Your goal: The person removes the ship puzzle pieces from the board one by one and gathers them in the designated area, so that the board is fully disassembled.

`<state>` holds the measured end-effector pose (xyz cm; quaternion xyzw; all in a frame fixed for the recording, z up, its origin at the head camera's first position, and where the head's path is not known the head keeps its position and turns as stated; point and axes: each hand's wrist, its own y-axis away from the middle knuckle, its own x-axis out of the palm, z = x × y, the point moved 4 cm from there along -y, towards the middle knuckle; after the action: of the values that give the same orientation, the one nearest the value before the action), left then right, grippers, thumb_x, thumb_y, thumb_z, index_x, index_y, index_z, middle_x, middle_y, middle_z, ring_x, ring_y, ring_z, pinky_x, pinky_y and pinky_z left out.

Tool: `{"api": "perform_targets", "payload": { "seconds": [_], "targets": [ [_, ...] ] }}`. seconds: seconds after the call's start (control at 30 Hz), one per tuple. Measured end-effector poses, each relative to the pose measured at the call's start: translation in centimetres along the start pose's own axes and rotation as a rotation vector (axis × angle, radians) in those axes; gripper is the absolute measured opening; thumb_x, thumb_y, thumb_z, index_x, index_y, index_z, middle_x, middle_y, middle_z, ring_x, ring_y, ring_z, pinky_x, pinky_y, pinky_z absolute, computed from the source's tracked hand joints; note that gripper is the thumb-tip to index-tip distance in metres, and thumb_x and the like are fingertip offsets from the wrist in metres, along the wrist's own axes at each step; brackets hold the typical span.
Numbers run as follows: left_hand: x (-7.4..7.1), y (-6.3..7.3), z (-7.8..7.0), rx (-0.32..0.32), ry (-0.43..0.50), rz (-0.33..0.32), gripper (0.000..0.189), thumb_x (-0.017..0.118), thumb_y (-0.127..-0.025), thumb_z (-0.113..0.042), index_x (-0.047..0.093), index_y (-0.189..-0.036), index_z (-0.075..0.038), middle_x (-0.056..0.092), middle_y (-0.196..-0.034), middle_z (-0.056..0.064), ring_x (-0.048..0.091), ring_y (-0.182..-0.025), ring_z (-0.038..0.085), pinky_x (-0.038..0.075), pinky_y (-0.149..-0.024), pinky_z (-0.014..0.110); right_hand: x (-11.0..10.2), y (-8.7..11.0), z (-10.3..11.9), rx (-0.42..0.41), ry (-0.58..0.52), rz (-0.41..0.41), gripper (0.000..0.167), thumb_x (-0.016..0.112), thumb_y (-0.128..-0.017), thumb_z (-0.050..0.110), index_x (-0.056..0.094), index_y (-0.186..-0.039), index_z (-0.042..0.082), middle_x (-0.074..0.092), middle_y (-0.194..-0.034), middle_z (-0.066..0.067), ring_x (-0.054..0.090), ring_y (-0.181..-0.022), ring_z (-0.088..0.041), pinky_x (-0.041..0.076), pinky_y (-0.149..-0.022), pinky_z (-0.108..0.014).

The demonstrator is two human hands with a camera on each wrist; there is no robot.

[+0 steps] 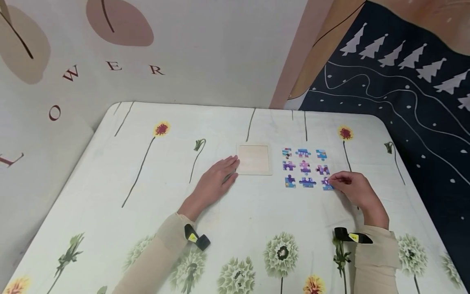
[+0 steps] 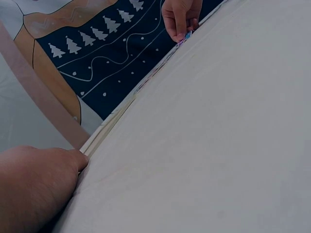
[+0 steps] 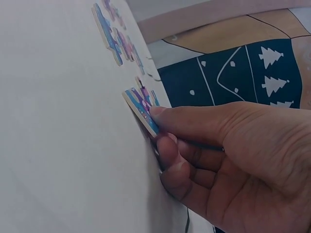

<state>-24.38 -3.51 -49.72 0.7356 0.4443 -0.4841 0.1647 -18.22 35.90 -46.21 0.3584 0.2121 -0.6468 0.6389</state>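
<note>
My right hand [image 1: 353, 188] pinches a purple and blue jigsaw piece [image 3: 142, 108] by its edge, thumb on top, at the near right corner of the group of pieces. In the right wrist view the piece is tilted, one side raised off the cloth. My left hand [image 1: 216, 178] lies with fingers extended, fingertips touching the left edge of a shallow wooden puzzle frame [image 1: 271, 160]. Within the frame shows only bare pale wood. Several other jigsaw pieces, such as a purple one [image 1: 305, 166], lie apart in rows right of the frame.
A white cloth with printed flowers covers the table [image 1: 238, 220]. Behind it hangs a pale curtain [image 1: 220, 53], and to the right a dark cloth [image 1: 367, 90] with white trees. Each sleeve carries a black wrist strap [image 1: 196, 237].
</note>
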Motion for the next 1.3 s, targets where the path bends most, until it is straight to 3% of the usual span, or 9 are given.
{"api": "perform_targets", "payload": {
  "seconds": [1.3],
  "targets": [
    [0.05,-0.06,0.05,-0.017,-0.004,0.018,0.049,0.056,-0.108,-0.026,0.050,-0.152,-0.005,0.044,-0.161,0.008,0.036,-0.152,0.023,0.026,-0.127,0.037,0.02,0.07,0.41,-0.028,0.045,0.020,0.025,0.061,-0.106,0.016,0.070,-0.113,-0.006,0.070,-0.102,-0.017,0.053,-0.084,-0.023,0.045,-0.063,-0.025]
  ]
}}
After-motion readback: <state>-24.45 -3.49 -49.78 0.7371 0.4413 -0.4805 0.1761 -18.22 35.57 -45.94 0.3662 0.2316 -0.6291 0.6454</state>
